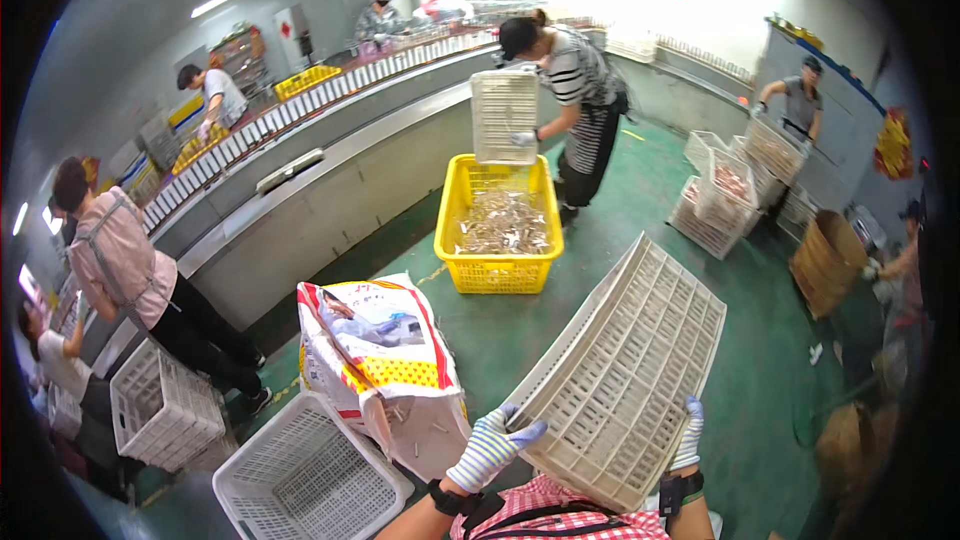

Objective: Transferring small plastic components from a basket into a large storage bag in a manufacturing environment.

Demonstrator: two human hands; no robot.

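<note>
Low in the frame's centre, the left hand (490,447) and right hand (688,435), both gloved, clamp the tilted white slatted tray (625,370) by opposite edges; an even grip should keep it from twisting above the printed sack (385,365).

Both forearms enter from the lower edge, raised before the chest. Left hand (490,448), in a striped glove, fingers spread and extended forward. Right hand (688,435), gloved, fingers curled upward; dark bands at both wrists.
</note>
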